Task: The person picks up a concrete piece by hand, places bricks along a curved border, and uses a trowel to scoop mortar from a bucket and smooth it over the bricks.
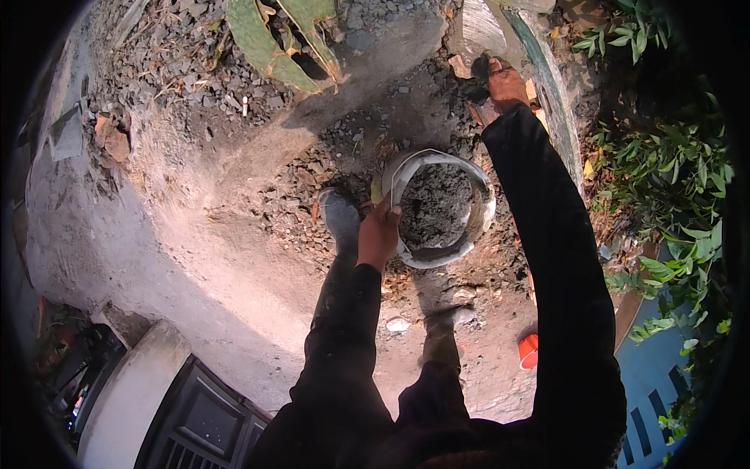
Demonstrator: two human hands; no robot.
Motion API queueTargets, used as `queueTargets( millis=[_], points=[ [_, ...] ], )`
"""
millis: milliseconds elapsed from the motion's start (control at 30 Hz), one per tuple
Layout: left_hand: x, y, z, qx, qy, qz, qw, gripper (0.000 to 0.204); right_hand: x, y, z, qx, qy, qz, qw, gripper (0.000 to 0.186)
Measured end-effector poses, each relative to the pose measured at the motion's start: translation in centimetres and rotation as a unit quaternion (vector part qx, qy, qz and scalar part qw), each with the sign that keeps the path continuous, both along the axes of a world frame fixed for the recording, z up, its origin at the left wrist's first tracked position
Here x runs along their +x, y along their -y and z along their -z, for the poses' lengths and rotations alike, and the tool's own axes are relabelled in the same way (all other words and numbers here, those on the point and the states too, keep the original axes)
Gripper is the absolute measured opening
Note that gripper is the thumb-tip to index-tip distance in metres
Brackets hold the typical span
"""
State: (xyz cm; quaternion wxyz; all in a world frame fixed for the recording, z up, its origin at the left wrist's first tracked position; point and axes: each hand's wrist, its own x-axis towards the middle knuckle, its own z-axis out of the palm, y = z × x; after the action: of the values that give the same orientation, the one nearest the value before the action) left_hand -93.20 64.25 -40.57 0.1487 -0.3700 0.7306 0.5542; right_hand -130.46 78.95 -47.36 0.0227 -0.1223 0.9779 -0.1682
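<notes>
A white bucket (487, 205) with a worn, dirty rim and a thin wire handle stands on the ground ahead of my feet. Inside it lies a grey, crumbly mix (434, 205) like gravel or wet mortar. My left hand (380, 236) is closed on the left side of the bucket's rim. Farther off to the right, my right hand (508, 84) reaches out at the end of a black sleeve. Its fingers curl down by a dark lump and broken reddish brick pieces (483, 112); what they grasp is partly hidden.
Grey gravel (195, 70) and a green cactus-like plant (269, 47) lie at the far left. A pale curved edge (556, 86) runs along the right, with leafy bushes (664, 172) beyond. An orange-red container (529, 352) stands near my right sleeve. My boot (339, 215) is beside the bucket.
</notes>
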Motion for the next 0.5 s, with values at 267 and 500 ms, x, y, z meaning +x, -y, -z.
queueTargets(
  millis=[267,500],
  points=[
    [1.3,0.7,0.2,-0.006,-0.001,-0.031,0.999,0.042,4.7,-3.0,-4.3,-0.185,0.337,0.244,0.89,0.044],
    [1.5,0.3,0.7,0.06,-0.012,-0.045,0.997,0.042,14.1,-10.5,-6.6,-0.22,0.355,0.28,0.864,0.035]
  ],
)
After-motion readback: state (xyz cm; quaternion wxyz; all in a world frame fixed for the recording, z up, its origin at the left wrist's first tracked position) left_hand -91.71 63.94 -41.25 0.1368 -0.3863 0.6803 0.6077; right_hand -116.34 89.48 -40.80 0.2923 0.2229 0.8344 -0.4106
